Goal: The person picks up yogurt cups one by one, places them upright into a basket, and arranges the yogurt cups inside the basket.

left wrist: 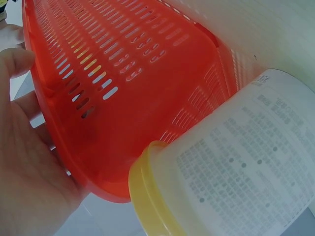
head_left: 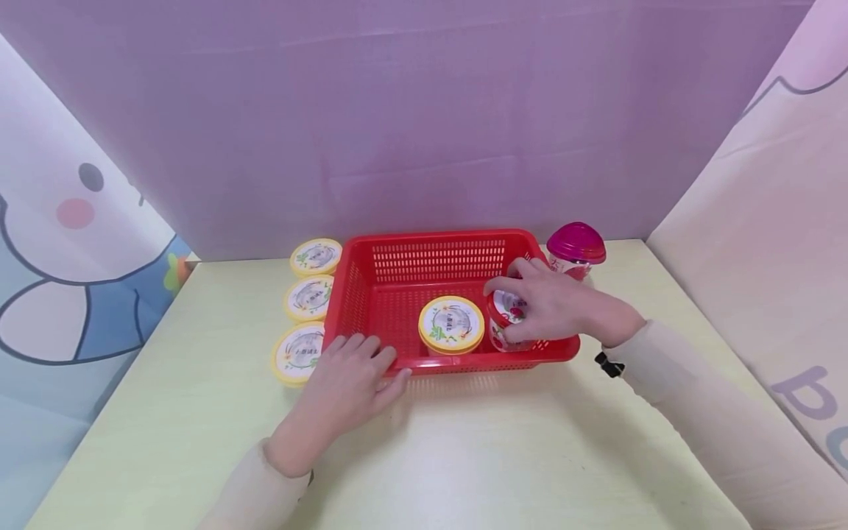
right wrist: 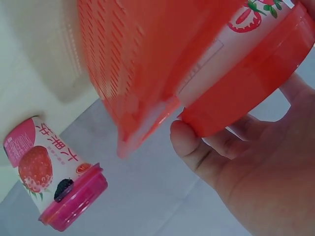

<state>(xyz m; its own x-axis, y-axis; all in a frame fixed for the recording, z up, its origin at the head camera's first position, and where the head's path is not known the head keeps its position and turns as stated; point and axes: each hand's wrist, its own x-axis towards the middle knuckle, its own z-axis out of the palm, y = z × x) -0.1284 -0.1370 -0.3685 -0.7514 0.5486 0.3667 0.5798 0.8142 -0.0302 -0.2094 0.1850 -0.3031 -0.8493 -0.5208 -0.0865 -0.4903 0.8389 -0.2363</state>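
Observation:
A red plastic basket (head_left: 437, 237) with slotted walls stands on the table. My left hand (head_left: 351, 379) holds its front-left rim, fingers over the edge and thumb along the front; the left wrist view shows the rim lying across that hand. At the basket's right end my right hand (head_left: 546, 302) grips a red-lidded tub (right wrist: 246, 78) by its lid, thumb on one side and fingers on the other. The tub is inside the basket and has strawberries printed on it. Beside it in the basket sits a yellow-lidded tub (head_left: 452, 324).
Left of the basket, yellow-lidded tubs stand in a row: a far one (head_left: 316, 256), a middle one (head_left: 310, 297) and a near one (head_left: 299, 355). A cup with a magenta domed lid (head_left: 576, 244) stands beyond the basket's right end. A purple cloth (head_left: 424, 132) hangs behind.

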